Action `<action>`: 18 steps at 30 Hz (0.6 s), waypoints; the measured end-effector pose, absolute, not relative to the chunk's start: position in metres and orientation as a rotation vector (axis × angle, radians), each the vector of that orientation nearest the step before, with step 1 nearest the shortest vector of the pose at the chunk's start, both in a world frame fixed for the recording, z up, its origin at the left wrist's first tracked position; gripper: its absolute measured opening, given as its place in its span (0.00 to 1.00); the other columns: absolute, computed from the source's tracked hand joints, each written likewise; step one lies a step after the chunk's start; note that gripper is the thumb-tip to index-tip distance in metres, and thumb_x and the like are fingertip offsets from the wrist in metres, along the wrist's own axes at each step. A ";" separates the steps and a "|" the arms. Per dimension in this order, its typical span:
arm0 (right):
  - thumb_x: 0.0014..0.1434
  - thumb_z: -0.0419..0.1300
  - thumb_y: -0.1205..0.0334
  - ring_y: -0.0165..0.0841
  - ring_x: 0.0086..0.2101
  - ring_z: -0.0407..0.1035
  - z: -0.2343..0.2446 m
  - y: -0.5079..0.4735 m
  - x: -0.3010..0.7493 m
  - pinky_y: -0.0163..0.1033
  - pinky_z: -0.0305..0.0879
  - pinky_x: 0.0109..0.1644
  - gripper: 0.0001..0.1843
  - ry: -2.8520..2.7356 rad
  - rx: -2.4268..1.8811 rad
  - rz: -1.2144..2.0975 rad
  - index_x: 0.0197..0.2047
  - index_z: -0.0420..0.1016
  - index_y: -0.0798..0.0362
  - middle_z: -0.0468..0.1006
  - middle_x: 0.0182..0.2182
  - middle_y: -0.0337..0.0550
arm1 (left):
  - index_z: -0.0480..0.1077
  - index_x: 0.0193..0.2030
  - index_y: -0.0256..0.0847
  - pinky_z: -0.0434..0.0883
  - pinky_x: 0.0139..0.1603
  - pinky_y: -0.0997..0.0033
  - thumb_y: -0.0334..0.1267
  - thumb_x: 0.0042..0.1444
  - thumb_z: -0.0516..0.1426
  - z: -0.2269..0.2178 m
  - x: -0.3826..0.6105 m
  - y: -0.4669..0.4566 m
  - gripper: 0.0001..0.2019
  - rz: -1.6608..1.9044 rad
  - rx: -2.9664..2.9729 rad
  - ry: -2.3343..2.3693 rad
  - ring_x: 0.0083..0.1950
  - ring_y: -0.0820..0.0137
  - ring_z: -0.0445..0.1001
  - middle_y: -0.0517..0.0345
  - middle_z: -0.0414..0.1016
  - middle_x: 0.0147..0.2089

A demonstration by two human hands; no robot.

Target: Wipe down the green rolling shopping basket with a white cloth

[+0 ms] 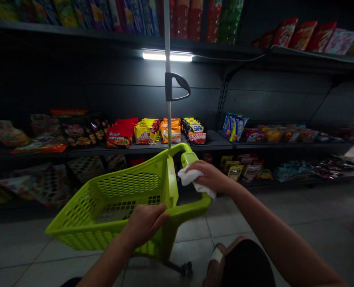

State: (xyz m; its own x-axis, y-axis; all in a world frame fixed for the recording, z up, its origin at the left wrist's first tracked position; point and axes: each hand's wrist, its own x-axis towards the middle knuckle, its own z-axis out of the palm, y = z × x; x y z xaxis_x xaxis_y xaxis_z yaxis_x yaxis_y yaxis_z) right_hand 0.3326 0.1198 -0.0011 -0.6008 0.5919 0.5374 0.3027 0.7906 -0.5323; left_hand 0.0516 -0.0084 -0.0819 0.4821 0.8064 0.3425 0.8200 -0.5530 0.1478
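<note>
A lime-green plastic shopping cart [105,231] stands in front of me, its perforated basket pointing left. My left hand [147,223] is closed over the near rim of the basket, close to where the handle joins. My right hand [208,175] presses a white cloth [190,176] against the green handle [191,211] on the right. Part of the cloth hangs below the fingers along the bar. A grey pole [167,52] with a black loop grip [178,87] rises behind the cart's handle end.
Dark shelves [212,139] run across the back, with red snack packets [121,133], yellow packets [147,131] and orange packets [171,130]. A light tube [155,56] glows under the upper shelf. A caster [186,270] rests on the tiled floor [194,241] near my leg.
</note>
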 end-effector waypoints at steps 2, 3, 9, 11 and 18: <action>0.48 0.59 0.74 0.36 0.44 0.73 0.001 0.173 0.312 0.43 0.67 0.55 0.20 -2.101 -0.793 0.586 0.44 0.82 0.52 0.82 0.41 0.40 | 0.69 0.34 0.45 0.61 0.28 0.71 0.53 0.72 0.42 -0.086 0.043 -0.014 0.23 -0.638 -2.682 -1.401 0.28 0.66 0.78 0.58 0.78 0.26; 0.47 0.59 0.74 0.35 0.40 0.73 0.002 0.196 0.302 0.42 0.68 0.52 0.19 -2.020 -0.873 0.640 0.42 0.82 0.54 0.82 0.37 0.40 | 0.69 0.34 0.45 0.60 0.28 0.71 0.54 0.72 0.42 -0.088 0.040 -0.017 0.23 -0.661 -2.681 -1.382 0.27 0.65 0.78 0.59 0.78 0.25; 0.54 0.64 0.65 0.34 0.38 0.73 0.007 0.189 0.272 0.42 0.68 0.51 0.14 -2.202 -0.796 0.724 0.45 0.83 0.55 0.82 0.38 0.42 | 0.67 0.31 0.45 0.58 0.25 0.70 0.61 0.69 0.42 -0.087 0.026 -0.026 0.27 -0.792 -2.673 -1.375 0.24 0.66 0.77 0.60 0.77 0.23; 0.58 0.64 0.62 0.36 0.46 0.73 0.012 0.150 0.273 0.44 0.65 0.58 0.13 -2.412 -0.560 0.599 0.47 0.84 0.49 0.82 0.45 0.43 | 0.67 0.30 0.45 0.58 0.25 0.69 0.62 0.69 0.42 -0.086 0.022 -0.027 0.28 -0.815 -2.672 -1.371 0.24 0.66 0.77 0.61 0.77 0.23; 0.64 0.62 0.58 0.35 0.44 0.75 0.022 0.207 0.269 0.42 0.67 0.54 0.12 -2.599 -0.585 0.364 0.47 0.84 0.49 0.83 0.42 0.43 | 0.68 0.33 0.46 0.61 0.26 0.67 0.61 0.70 0.40 -0.082 0.018 -0.035 0.27 -0.841 -2.670 -1.266 0.24 0.66 0.77 0.61 0.77 0.24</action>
State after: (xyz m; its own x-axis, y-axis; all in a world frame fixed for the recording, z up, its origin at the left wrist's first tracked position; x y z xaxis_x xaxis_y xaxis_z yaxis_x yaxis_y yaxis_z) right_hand 0.2693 0.2072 0.0224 -0.8092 0.4588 0.3668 0.3406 0.8752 -0.3434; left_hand 0.0177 -0.0347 -0.0822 0.5110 0.6966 0.5036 0.7344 -0.6583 0.1653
